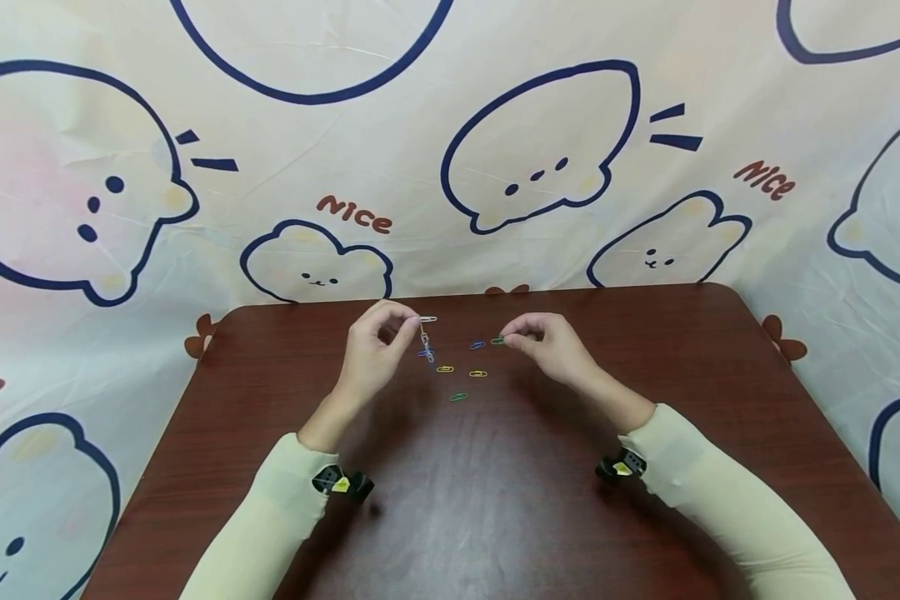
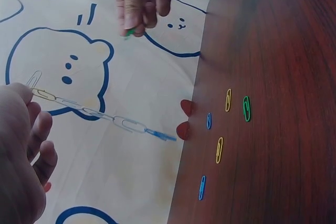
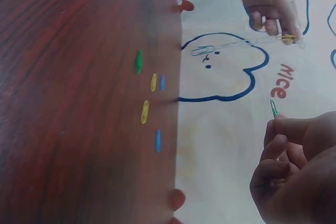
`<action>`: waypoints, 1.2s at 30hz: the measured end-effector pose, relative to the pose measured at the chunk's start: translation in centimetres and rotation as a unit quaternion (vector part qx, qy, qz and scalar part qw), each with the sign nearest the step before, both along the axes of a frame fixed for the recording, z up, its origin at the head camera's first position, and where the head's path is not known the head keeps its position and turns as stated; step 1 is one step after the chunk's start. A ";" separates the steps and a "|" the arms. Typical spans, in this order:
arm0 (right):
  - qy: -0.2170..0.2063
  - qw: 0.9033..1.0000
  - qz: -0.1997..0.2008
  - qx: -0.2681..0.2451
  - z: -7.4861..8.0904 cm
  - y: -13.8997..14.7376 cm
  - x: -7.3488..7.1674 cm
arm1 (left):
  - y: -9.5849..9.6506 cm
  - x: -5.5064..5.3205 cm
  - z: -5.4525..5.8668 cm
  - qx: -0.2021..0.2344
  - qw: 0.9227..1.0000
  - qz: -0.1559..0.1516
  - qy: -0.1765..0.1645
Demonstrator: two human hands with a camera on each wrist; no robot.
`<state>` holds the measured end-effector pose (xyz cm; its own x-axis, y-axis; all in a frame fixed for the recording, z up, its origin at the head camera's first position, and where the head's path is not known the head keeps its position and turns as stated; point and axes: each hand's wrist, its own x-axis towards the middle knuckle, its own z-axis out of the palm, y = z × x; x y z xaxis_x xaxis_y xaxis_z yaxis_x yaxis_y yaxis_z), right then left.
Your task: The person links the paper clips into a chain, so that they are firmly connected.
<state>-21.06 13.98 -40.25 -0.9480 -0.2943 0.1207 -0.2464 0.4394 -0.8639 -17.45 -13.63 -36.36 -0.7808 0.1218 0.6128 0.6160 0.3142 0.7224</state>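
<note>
Above the far part of the desk (image 1: 480, 517), the left hand (image 1: 372, 350) is pinching the upper end of a paper clip chain (image 2: 97, 113), which is hanging down past a yellow link to a blue end. The right hand (image 1: 553, 346), apart from it, is grasping a loose green clip (image 3: 273, 108) in its fingers. Below the hands, two blue clips (image 2: 202, 188), two yellow clips (image 2: 219, 150) and another green clip (image 2: 247, 108) are lying on the desk, apart from each other.
</note>
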 end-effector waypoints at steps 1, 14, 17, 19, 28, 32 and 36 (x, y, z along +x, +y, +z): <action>0.002 1.000 0.001 -0.003 0.2 -0.1 0.0 | 0.0 0.0 0.0 -0.001 1.000 0.000 0.000; 0.011 0.999 0.020 -0.048 2.8 -2.3 0.4 | 0.4 0.0 0.1 -0.003 1.000 -0.003 -0.002; 0.015 0.998 0.023 -0.052 3.2 -2.8 0.4 | 0.5 -0.1 0.1 -0.004 1.000 -0.003 -0.002; 0.018 0.998 0.025 -0.054 3.5 -3.0 0.4 | 0.5 0.0 0.2 -0.004 1.000 -0.004 -0.001; 0.031 0.997 0.035 -0.067 4.3 -4.1 0.6 | 0.7 0.0 0.2 0.002 1.000 -0.010 -0.006; 0.033 0.996 0.038 -0.072 4.7 -4.7 0.7 | 0.9 0.0 0.1 0.003 1.000 -0.012 -0.011; 0.035 0.996 0.040 -0.077 4.8 -5.2 0.6 | 1.1 -0.1 0.1 0.000 1.000 -0.011 -0.018</action>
<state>-20.46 8.75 -35.44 -0.9099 -0.3420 0.2349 -0.3370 0.2788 -0.8993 -17.51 -12.53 -36.29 -0.7990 0.1390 0.5850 0.5970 0.3003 0.7440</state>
